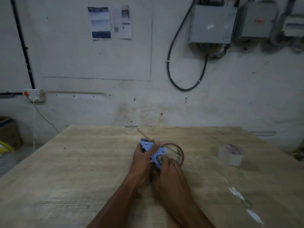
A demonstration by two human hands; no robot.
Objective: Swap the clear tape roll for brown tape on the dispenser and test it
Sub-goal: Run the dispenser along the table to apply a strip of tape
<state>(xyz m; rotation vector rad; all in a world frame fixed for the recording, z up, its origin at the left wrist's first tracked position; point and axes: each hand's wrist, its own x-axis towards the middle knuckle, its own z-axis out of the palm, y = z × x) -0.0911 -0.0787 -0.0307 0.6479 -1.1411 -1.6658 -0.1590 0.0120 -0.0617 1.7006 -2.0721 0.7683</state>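
A blue tape dispenser (153, 153) is held over the middle of the wooden table (82, 170). My left hand (143, 157) grips its front part, thumb across the blue side plate. A brown tape roll (180, 153) sits at the dispenser's rear, and my right hand (169, 171) presses fingers at the roll's hub. A thin brown strip (143, 134) sticks out from the dispenser's front, pointing away from me. The clear tape roll (231, 154) lies apart on the table to the right, touched by neither hand.
A wall with a hanging black cable loop (185, 74) and grey electrical boxes (213, 24) stands behind the table. A socket strip (33, 94) is on the wall at left. White scraps (236, 194) lie on the table's right side. A cardboard box (8, 129) stands on the floor far left.
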